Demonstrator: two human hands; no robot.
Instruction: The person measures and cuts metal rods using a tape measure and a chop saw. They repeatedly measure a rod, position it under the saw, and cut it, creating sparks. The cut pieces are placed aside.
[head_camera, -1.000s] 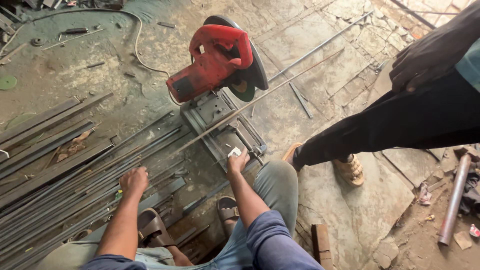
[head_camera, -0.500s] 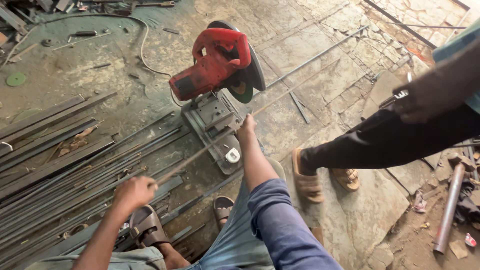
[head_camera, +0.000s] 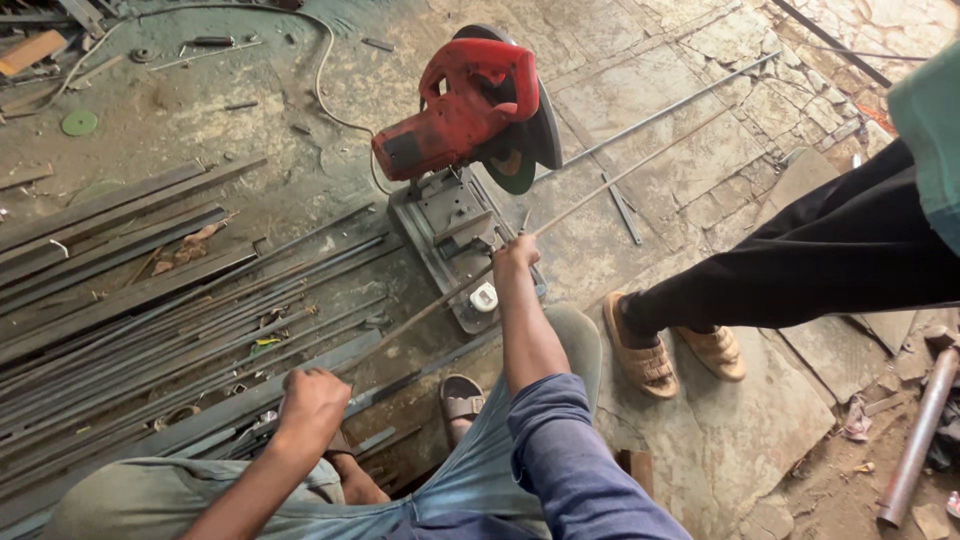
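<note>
A red chop saw (head_camera: 470, 105) with a dark disc stands raised over its grey base (head_camera: 450, 215) on the floor. A long thin steel rod (head_camera: 630, 165) runs diagonally through the saw's vise. My right hand (head_camera: 515, 250) is closed on this rod beside the vise. My left hand (head_camera: 312, 400) is closed on the rod's near end, low at the left, above my knee. A small tape measure (head_camera: 484, 296) lies on the base near my right wrist.
Several long steel bars and rods (head_camera: 150, 300) lie piled at the left. Another person's legs in black trousers and tan sandals (head_camera: 675, 355) stand at the right. A second rod (head_camera: 660, 115), a saw cable (head_camera: 325, 60), a rusty pipe (head_camera: 915, 440) and scraps lie around.
My right hand went from near the tape measure up to the rod at the vise. My left hand came nearer along the rod. The other person's legs shifted right.
</note>
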